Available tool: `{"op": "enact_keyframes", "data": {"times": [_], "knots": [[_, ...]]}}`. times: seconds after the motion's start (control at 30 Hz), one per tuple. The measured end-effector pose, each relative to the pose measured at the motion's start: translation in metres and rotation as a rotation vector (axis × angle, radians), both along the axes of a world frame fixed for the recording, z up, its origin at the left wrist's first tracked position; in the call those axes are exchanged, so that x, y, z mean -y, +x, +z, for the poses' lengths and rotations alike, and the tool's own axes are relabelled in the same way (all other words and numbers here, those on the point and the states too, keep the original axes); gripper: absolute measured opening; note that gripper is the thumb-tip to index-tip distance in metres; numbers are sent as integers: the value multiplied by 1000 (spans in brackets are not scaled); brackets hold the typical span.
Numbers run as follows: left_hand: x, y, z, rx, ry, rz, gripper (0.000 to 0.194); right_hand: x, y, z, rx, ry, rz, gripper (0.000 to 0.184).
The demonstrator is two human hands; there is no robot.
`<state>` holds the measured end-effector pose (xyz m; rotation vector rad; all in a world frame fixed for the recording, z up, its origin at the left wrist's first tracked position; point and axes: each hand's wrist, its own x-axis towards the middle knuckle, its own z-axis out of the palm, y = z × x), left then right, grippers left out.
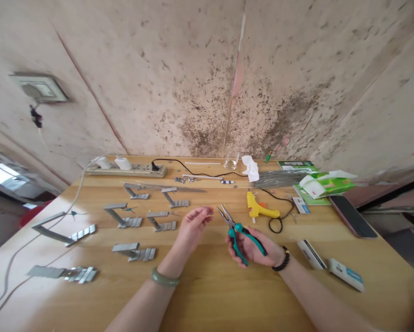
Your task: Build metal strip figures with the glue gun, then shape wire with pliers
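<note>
Needle-nose pliers (231, 226) with teal and black handles rest in my right hand (253, 249), their jaws slightly parted and pointing up and left. My left hand (196, 223) is closed in a pinch just left of the jaw tips. Whatever small piece sits between its fingertips is too small to name. To the left of this hand stand several grey folded metal-looking pieces, the nearest being a Z-shaped one (165, 226). Beyond the pliers lies a yellow glue gun (262, 210) with a black cord.
A power strip (137, 171) with plugs runs along the wall. Behind the glue gun are a bundle of thin grey wires (279, 179), a crumpled tissue (251, 167) and a clear glass (231, 161). A phone (354, 216) and small boxes (347, 274) lie on the right.
</note>
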<state>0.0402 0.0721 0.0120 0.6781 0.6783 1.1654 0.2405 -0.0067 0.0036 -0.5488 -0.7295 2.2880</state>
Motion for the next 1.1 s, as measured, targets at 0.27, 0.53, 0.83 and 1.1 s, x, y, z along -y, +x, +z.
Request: {"op": "enact_keyframes", "data": {"times": [0.27,0.53,0.83,1.1], "knots": [[-5,-4,-6,35,-65,-11,20,6,-2,0,-31,-50,107,52],[-2,-4,-3,35,-80,-55,22,9,-1,-1,-44,-43,183,52],[2,-3,-6,56,-30,-130,16,10,-1,5,-77,-57,173,52],[4,-2,-4,54,-41,-151,17,10,0,1,-99,-66,187,54]]}}
